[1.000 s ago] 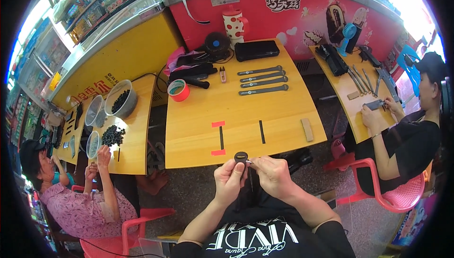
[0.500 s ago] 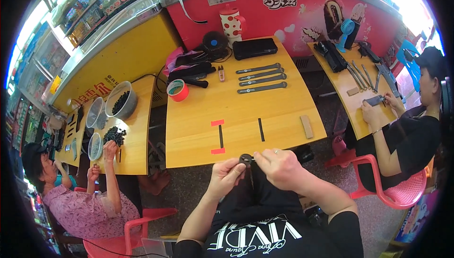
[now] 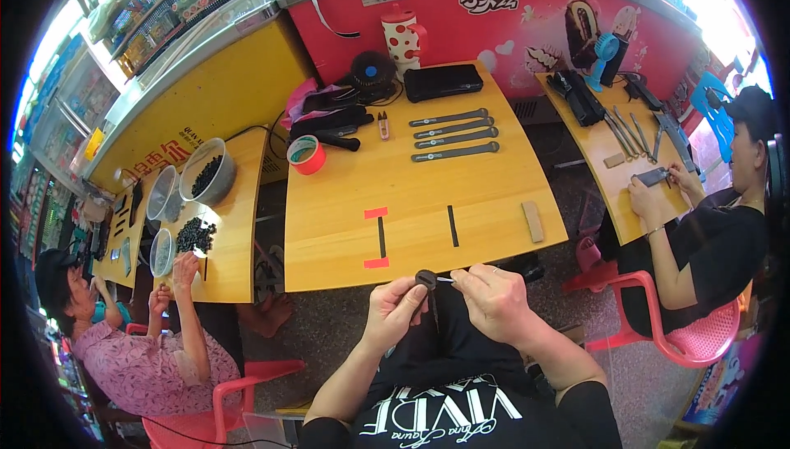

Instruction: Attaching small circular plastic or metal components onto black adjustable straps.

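Note:
In front of my body, just off the table's near edge, my left hand (image 3: 391,313) pinches a dark grey strap (image 3: 425,279) by its round, slotted end; its tail hangs below the fingers, partly hidden. My right hand (image 3: 499,307) is closed on a thin, silvery, stick-like tool (image 3: 445,279), whose tip touches or nearly touches the strap's round end. I cannot tell which. Several similar grey straps (image 3: 457,134) lie side by side on the table (image 3: 346,194). Nearer to me are a black strip (image 3: 382,237) between two red tape pieces and another black strip (image 3: 453,226).
A wooden block (image 3: 532,222) lies at the right edge. Farther back are red tape (image 3: 306,155), small snips (image 3: 383,126), a black case (image 3: 443,82), a fan (image 3: 373,70) and a spotted tumbler (image 3: 401,41). Co-workers sit at side tables, left with tubs (image 3: 211,176), right with tools.
My right hand has drawn slightly right and down from the strap's round end, so more of the thin tool shows. My left hand stays nearly in place.

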Demonstrator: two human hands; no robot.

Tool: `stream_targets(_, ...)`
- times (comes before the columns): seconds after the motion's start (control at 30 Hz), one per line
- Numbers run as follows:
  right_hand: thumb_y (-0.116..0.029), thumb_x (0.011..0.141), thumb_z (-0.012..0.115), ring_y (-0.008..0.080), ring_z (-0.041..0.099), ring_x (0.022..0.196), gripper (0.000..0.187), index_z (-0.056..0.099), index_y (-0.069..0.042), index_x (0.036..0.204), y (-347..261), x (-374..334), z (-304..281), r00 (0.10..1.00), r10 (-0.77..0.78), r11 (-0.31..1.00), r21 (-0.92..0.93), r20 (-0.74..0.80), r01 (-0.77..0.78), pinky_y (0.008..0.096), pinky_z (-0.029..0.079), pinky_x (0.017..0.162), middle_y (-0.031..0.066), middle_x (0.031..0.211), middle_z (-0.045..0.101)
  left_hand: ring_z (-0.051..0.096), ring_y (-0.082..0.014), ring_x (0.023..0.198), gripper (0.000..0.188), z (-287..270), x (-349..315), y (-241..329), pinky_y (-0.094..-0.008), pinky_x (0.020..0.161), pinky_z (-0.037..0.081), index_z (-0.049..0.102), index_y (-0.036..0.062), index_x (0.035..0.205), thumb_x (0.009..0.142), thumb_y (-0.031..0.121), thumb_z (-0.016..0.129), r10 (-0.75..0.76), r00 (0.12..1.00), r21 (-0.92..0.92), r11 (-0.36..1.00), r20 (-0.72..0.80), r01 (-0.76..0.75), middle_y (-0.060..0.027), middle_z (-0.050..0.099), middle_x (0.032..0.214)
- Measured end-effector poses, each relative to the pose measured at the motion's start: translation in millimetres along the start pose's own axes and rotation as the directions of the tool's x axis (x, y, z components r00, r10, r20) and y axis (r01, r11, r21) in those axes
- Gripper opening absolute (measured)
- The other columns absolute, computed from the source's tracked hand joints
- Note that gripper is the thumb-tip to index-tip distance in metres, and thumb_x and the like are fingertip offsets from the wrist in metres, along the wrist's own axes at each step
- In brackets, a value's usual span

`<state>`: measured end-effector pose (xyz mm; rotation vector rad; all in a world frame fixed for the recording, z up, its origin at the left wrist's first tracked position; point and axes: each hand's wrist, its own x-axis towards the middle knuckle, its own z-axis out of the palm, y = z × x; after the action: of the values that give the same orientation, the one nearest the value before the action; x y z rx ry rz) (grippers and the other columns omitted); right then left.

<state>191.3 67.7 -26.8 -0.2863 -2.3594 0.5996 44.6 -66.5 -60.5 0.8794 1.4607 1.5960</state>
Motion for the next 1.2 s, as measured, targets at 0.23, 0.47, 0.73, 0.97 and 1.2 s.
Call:
stream_targets(0.23,-0.002,0.065,0.063,0.0240,0.059,0.063,0.032,0.062,0.000,0.097,0.5,-5.6,3.7,0.998,-0.062,0.989,-0.135,0.025,0.065,0.0328,0.047,0.053,0.0088,0.073,0.053,0.051,-0.0052,0.053,0.019,3.4,0.9,2.5,-0.0181,0.048,0.041,0.065,-0.0014,0.100,0.097,0.013,0.054,-0.029,0.999,-0.042,0.999,-0.021,0.028,-0.0016,0.060,0.069)
stream_targets(0.47,-0.004,0.065,0.063,0.0231,0.059,0.064,0.033,0.061,0.000,0.098,-1.6,-5.3,4.3,0.997,-0.065,0.983,-0.167,0.042,0.071,0.0322,0.046,0.052,0.0083,0.073,0.053,0.050,-0.0054,0.052,0.021,3.7,1.3,2.1,-0.0180,0.047,0.041,0.064,-0.0020,0.100,0.098,0.016,0.053,-0.048,0.999,-0.081,0.996,-0.012,0.046,-0.0013,0.059,0.068)
stream_targets(0.73,-0.007,0.065,0.063,0.0208,0.057,0.062,0.031,0.062,0.000,0.095,-0.6,-5.2,4.6,0.995,-0.087,0.963,-0.253,0.041,0.094,0.0303,0.045,0.050,0.0070,0.072,0.052,0.050,-0.0049,0.052,0.021,4.6,1.9,2.0,-0.0180,0.047,0.039,0.065,-0.0007,0.099,0.098,0.017,0.054,-0.076,0.997,-0.107,0.992,-0.010,0.074,-0.0006,0.058,0.068)
stream_targets(0.97,-0.008,0.066,0.062,0.0196,0.056,0.061,0.030,0.062,0.002,0.094,-3.9,-6.9,5.8,0.993,-0.100,0.955,-0.274,0.059,0.113,0.0295,0.043,0.048,0.0063,0.070,0.051,0.049,-0.0038,0.052,0.020,6.4,3.1,-1.2,-0.0178,0.046,0.039,0.064,0.0009,0.094,0.098,0.018,0.054,-0.115,0.993,-0.168,0.979,-0.005,0.113,0.0006,0.058,0.068)
stream_targets(1.2,-0.010,0.066,0.061,0.0181,0.055,0.059,0.029,0.063,0.003,0.093,-5.0,-8.5,6.0,0.989,-0.134,0.941,-0.305,0.068,0.148,0.0281,0.041,0.046,0.0058,0.069,0.050,0.049,-0.0040,0.052,0.020,8.3,2.6,-2.5,-0.0177,0.047,0.039,0.063,0.0013,0.092,0.098,0.018,0.054,-0.161,0.987,-0.208,0.966,-0.009,0.156,0.0005,0.058,0.068)
